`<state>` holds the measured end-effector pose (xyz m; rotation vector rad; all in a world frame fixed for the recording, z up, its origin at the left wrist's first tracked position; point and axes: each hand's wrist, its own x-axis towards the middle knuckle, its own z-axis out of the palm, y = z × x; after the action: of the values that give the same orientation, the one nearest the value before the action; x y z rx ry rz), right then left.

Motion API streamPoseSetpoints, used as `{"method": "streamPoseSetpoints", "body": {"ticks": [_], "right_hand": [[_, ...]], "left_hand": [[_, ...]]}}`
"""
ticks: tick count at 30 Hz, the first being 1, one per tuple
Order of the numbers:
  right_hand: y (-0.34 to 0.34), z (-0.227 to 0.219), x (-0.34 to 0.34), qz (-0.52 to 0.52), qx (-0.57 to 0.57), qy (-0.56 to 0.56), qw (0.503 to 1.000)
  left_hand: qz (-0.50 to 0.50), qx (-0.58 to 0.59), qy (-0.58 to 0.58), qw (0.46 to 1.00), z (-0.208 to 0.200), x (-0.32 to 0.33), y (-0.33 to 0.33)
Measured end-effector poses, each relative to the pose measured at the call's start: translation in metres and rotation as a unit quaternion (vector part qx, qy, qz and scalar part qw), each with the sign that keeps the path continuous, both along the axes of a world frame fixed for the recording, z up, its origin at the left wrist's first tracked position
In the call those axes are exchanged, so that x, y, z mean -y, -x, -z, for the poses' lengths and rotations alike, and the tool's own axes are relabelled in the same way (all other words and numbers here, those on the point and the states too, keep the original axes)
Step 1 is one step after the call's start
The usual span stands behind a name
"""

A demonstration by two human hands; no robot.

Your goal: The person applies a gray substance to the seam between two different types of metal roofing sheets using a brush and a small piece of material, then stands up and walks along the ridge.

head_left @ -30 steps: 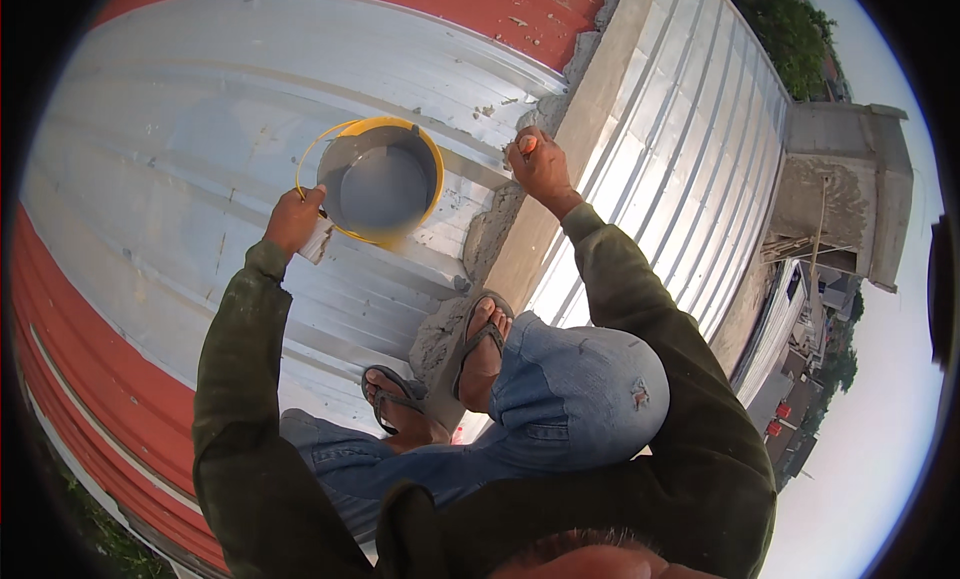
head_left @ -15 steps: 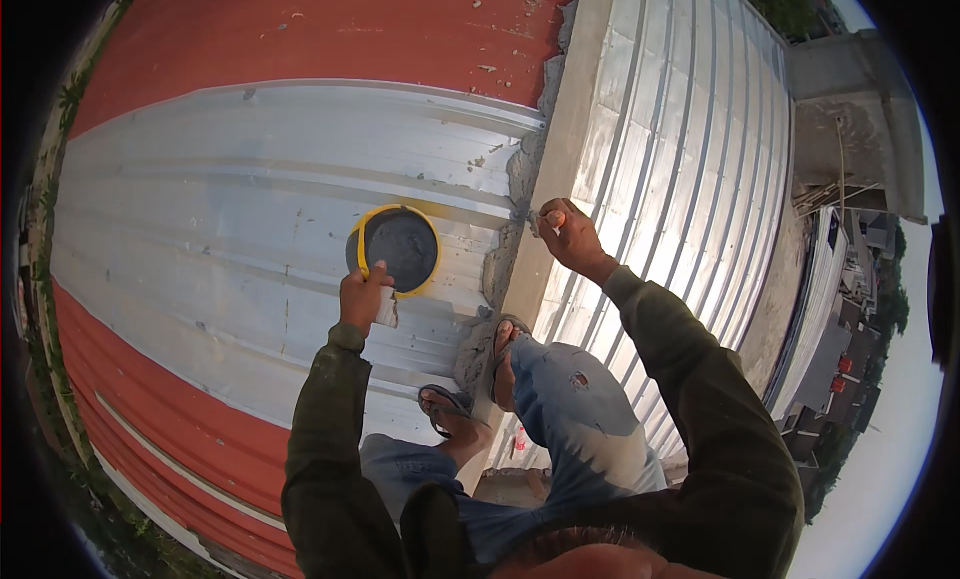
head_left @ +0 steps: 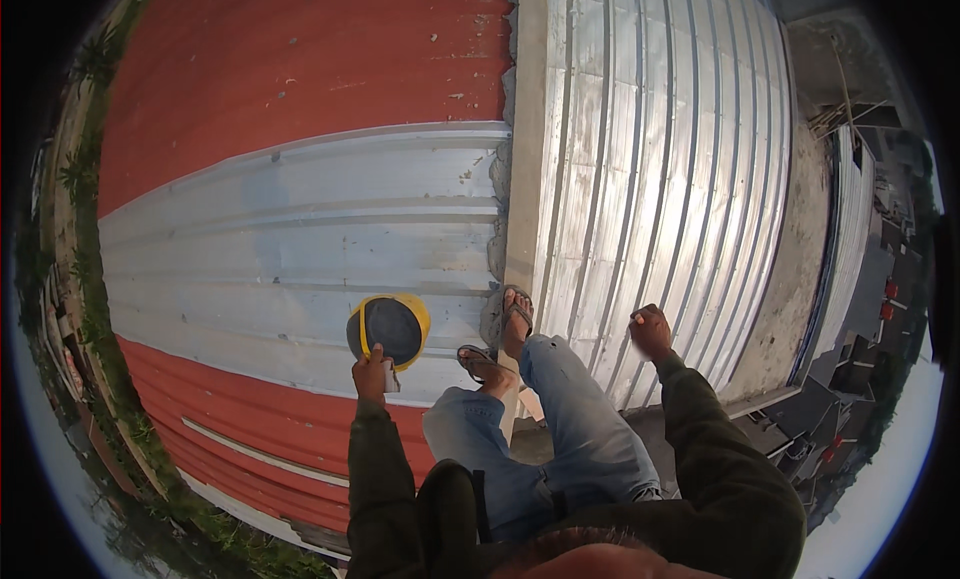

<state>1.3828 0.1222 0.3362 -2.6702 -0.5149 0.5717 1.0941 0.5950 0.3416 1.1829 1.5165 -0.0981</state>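
The left hand (head_left: 369, 377) is at the near edge of the yellow bucket (head_left: 423, 327), its fingers curled closed around the lower end of the yellow handle (head_left: 362, 327), where this meets the rim; a flat whitish piece (head_left: 391, 378) sticks out to the right of these fingers and seems to be held with the handle; the bucket's opening, dark grey inside, lies just beyond the fingertips and a little to their right. The bucket shows over the silver panel (head_left: 290, 259), toward that panel's near right corner; whether it stands on the metal or hangs from the hand, I cannot tell. The right hand (head_left: 651, 333) is well apart from it, over the ribbed metal roof (head_left: 690, 189) near that roof's near edge; its fingers are folded into a fist, with something pale by the thumb, too small to make out. Between the two roof surfaces runs a concrete ledge (head_left: 526, 179), rough grey mortar (head_left: 497, 209) along its left edge; sandalled feet (head_left: 517, 319) are at the ledge's near end; any marking on the bucket is too small to read.
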Motion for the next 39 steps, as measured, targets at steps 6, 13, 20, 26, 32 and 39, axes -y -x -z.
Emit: {"method": "streamPoseSetpoints", "body": {"ticks": [6,13,20,26,32,39], "right_hand": [[0.043,-0.069,0.046,0.064,-0.034,0.089,0.993],[0.05,-0.112,0.071,0.1,-0.033,0.127,0.986],[0.011,-0.16,0.082,0.133,-0.032,0.163,0.977],[-0.033,-0.191,0.086,0.187,-0.037,0.187,0.964],[-0.056,-0.199,0.078,0.183,-0.013,0.162,0.97],[-0.053,-0.208,0.083,0.221,-0.04,0.168,0.96]], "left_hand": [[-0.06,-0.014,0.014,0.998,-0.133,0.015,0.022],[-0.053,-0.044,-0.011,0.998,-0.218,0.013,0.035],[-0.108,-0.02,-0.02,0.994,-0.27,0.011,0.022],[-0.138,0.025,-0.034,0.99,-0.293,0.007,0.002],[-0.162,0.024,-0.049,0.985,-0.308,-0.004,-0.003],[-0.141,0.028,-0.046,0.989,-0.276,-0.014,-0.023]]}}
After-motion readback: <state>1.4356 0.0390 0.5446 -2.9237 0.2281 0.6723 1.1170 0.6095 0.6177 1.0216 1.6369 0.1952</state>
